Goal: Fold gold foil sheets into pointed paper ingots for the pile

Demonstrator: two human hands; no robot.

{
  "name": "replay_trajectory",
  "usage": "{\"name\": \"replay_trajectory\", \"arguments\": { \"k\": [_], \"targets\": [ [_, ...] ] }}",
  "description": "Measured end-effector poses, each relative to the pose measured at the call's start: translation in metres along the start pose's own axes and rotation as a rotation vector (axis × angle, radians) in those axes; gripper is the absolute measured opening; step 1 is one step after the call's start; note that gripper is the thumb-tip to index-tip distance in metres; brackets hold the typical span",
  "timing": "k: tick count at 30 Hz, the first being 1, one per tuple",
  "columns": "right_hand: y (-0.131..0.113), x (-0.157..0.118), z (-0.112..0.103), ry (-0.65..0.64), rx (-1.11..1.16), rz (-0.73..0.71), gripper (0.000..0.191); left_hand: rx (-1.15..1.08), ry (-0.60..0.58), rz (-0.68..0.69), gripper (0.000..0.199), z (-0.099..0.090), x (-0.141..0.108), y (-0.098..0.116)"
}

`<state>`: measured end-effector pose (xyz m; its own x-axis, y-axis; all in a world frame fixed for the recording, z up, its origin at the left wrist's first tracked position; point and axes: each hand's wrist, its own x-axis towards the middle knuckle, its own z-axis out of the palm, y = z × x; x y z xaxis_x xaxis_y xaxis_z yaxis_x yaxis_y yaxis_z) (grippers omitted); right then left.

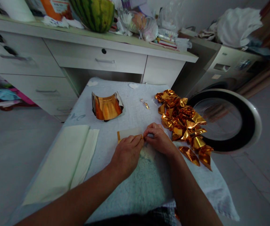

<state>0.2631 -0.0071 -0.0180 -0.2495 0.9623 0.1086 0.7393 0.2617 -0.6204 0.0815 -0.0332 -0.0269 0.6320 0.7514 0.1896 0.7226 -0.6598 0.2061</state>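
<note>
A small sheet of foil paper (130, 133), pale side up with a gold strip at its left edge, lies on the cloth-covered table in front of me. My left hand (128, 154) rests over its near part, fingers together and pressing it, the tips at its right side. At that same right edge my right hand (157, 138) pinches the paper between thumb and fingertips; the pinched bit is mostly hidden. A curved stack of gold foil sheets (107, 107) sits farther back on the left. Right of my hands is a heap of folded gold foil pieces (184, 117).
Pale yellow paper sheets (57, 163) lie on the table's left. A small gold scrap (146, 104) is near the back. Behind stands a white drawer desk (83, 56) holding a watermelon (93, 14) and bags. At right, a washing machine's round door (250, 122) hangs open beside the table.
</note>
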Motion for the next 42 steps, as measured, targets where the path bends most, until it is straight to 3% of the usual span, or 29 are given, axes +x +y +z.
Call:
{"name": "replay_trajectory", "arguments": {
  "k": [19, 33, 42],
  "targets": [
    [-0.001, -0.011, -0.014, -0.127, 0.002, -0.037, 0.015, -0.073, -0.018, -0.056, 0.021, -0.004, 0.01, -0.006],
    [-0.003, -0.013, -0.021, -0.209, 0.034, -0.033, 0.015, 0.045, 0.245, 0.096, 0.013, 0.008, 0.008, -0.009],
    [-0.005, -0.013, -0.024, -0.198, 0.091, -0.042, 0.015, 0.072, 0.217, 0.082, 0.01, 0.006, 0.009, -0.006]
  ]
}}
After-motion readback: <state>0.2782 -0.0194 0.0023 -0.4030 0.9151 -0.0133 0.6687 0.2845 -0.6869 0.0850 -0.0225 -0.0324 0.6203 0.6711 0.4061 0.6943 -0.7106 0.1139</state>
